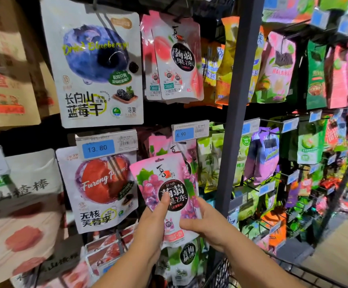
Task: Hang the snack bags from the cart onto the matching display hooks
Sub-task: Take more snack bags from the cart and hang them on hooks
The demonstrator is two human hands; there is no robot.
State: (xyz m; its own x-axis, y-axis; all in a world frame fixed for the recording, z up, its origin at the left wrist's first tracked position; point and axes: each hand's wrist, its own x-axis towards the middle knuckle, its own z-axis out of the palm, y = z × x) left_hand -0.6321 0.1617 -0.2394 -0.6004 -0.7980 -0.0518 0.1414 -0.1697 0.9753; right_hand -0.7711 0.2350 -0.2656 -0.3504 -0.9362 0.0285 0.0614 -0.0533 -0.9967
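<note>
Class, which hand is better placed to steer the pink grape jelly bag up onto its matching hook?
Probably the left hand: it grips higher on the pink grape-print jelly bag, thumb across the front, below the matching pink bags. The right hand pinches only the lower right edge.

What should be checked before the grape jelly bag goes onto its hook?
1. The left hand and right hand hold the grape jelly bag: ok.
2. The matching grape bags hang behind it, below the 4.90 price tag: ok.
3. Printed front faces outward: ok.
4. Hook free to take it: cannot tell, the hook is hidden.
5. Bag hung on hook: not ok, not yet.
</note>
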